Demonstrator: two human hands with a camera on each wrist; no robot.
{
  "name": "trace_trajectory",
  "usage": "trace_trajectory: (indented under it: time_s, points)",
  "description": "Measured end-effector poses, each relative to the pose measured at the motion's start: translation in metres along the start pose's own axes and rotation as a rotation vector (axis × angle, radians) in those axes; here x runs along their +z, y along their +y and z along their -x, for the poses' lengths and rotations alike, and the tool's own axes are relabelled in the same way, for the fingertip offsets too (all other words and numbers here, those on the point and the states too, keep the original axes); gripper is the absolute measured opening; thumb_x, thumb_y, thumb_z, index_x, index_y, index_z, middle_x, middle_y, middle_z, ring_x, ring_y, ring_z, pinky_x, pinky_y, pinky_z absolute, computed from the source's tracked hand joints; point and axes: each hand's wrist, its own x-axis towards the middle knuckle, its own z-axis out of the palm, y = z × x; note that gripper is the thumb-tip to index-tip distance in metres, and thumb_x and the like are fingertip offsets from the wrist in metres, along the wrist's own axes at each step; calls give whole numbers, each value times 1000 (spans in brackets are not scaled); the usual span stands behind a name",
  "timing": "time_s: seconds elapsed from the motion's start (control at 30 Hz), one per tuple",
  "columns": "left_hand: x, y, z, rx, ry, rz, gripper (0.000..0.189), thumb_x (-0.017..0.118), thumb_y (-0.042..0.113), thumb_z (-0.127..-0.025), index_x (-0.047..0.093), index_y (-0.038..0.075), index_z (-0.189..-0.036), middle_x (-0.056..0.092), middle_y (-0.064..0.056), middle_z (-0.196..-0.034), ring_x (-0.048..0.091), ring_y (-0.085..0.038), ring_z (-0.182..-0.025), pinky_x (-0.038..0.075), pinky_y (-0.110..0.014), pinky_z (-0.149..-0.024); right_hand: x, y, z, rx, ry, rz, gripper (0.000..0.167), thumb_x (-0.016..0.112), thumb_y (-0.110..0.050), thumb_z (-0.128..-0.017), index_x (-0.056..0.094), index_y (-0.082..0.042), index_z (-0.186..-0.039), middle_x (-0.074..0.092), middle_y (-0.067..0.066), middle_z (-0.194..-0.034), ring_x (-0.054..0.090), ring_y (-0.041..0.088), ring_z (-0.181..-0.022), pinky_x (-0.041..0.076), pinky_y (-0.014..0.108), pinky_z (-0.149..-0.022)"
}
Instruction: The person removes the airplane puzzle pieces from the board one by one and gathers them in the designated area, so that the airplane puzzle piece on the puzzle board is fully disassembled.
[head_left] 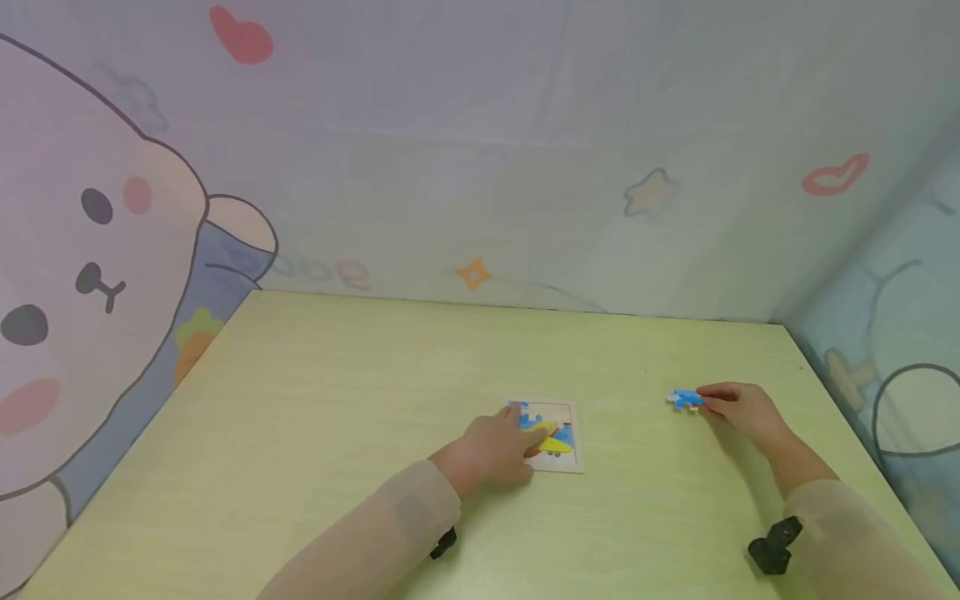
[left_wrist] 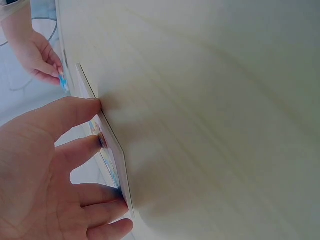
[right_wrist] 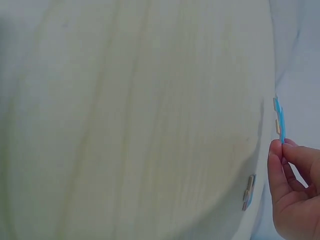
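My left hand (head_left: 491,446) lies over the left side of a small square puzzle board (head_left: 578,442) with a yellow airplane picture. In the left wrist view, the thumb is at one edge of the board and the other fingers reach across its face with little bend. Off to the right, my right hand (head_left: 746,410) pinches a blue jigsaw piece (right_wrist: 280,120) between thumb and fingertips, raised above the table. Below it in the right wrist view, another jigsaw piece (right_wrist: 249,192) lies on the tabletop. Part of the airplane picture is hidden under the left fingers.
The pale wooden table (head_left: 337,375) ends at a printed cloth backdrop (head_left: 450,167) behind and at the right. Black wrist mounts (head_left: 775,546) show at both sleeves. Bare wood appears between the board and the right hand.
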Motion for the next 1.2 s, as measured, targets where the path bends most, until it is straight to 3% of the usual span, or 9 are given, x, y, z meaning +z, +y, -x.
trace_trajectory:
  time_s: [0.2, 0.5, 0.6, 0.77, 0.9, 1.07, 1.2]
  points:
    - [-1, 0, 1, 3, 0, -3, 57, 54, 38, -88, 35, 41, -142, 26, -15, -150, 28, -27, -136, 44, -30, -72, -6, 1, 1, -20, 30, 70, 35, 51, -9, -95, 53, 14, -120, 65, 16, -103, 57, 1, -77, 49, 24, -66]
    - [1, 0, -1, 6, -1, 3, 57, 54, 37, -88, 36, 40, -142, 26, -15, -150, 27, -27, -136, 40, -27, -64, 0, 6, 2, 3, -30, 142, 29, 55, -5, -92, 57, 15, -112, 63, 23, -104, 60, 7, -79, 48, 21, -67]
    - [1, 0, -1, 2, -2, -1, 57, 54, 37, -88, 36, 41, -142, 26, -15, -150, 27, -27, -136, 41, -28, -68, 1, 6, 1, 5, -14, 175, 28, 55, -5, -92, 59, 14, -111, 63, 25, -104, 60, 14, -81, 49, 23, -66]
    - [1, 0, -2, 12, 5, -39, 58, 53, 37, -87, 36, 39, -143, 27, -15, -149, 27, -27, -136, 43, -34, -85, 1, 7, 1, -3, -7, 225, 25, 55, -4, -91, 60, 13, -109, 62, 27, -105, 60, 27, -90, 49, 29, -70]
    - [1, 0, -1, 21, 11, -46, 59, 53, 36, -86, 36, 37, -143, 27, -14, -149, 27, -26, -136, 37, -39, -97, -1, 5, 3, -15, -6, 258, 24, 55, -4, -91, 61, 13, -107, 65, 22, -98, 61, 24, -84, 50, 30, -69]
    - [1, 0, 0, 27, 21, -56, 58, 52, 36, -87, 37, 37, -143, 28, -14, -149, 27, -27, -136, 34, -40, -101, -6, 1, 5, -14, 26, 238, 25, 50, -1, -93, 59, 16, -108, 68, 15, -87, 63, 19, -75, 50, 29, -62]
    - [0, 0, 1, 26, 32, -81, 57, 52, 38, -88, 37, 38, -143, 29, -13, -149, 27, -28, -136, 33, -41, -102, -11, -2, 7, -1, 74, 217, 28, 46, -4, -95, 57, 16, -112, 67, 20, -91, 63, 23, -76, 49, 29, -59]
